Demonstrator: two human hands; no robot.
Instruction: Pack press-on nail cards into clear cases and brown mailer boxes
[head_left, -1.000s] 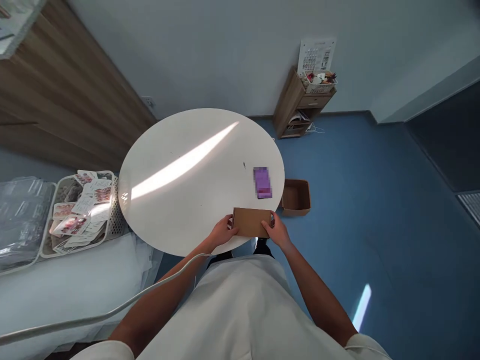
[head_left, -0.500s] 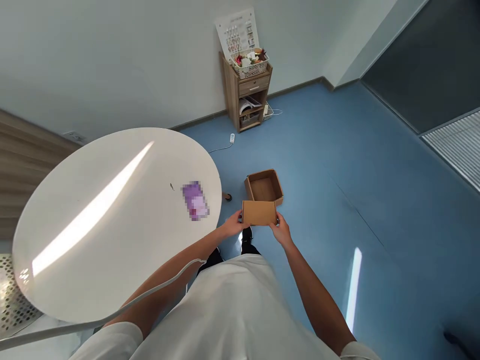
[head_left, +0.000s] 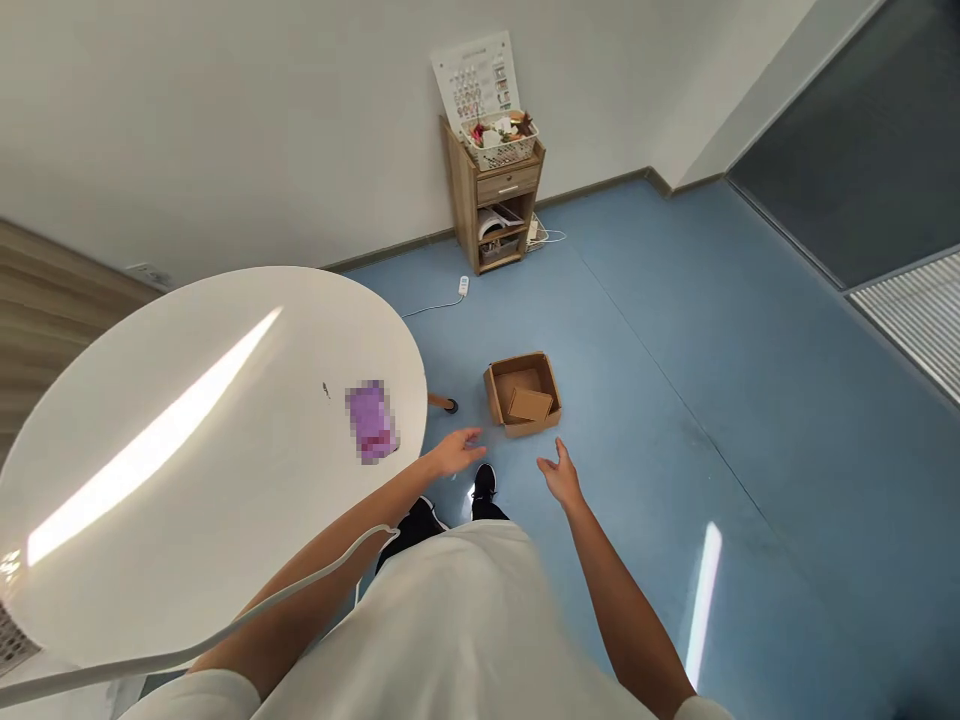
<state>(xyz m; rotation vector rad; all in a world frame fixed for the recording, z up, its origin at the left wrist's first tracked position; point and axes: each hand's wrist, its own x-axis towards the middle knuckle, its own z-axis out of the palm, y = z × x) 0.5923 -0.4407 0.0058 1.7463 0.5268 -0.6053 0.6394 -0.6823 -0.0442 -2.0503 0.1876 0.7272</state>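
1. The left hand [head_left: 454, 452] was empty, fingers spread, above the blue floor [head_left: 675, 400].
2. The right hand [head_left: 560, 476] was likewise empty, fingers open.
3. The small cardboard box [head_left: 530, 404] lay tilted inside the open carton [head_left: 523, 393] on the floor, just beyond both hands.
4. The round white table [head_left: 210, 450] stood to the left, bearing a purple item [head_left: 370, 420].

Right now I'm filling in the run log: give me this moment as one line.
left hand: open, empty | right hand: open, empty | small cardboard box: inside open carton on floor | purple item: on round table
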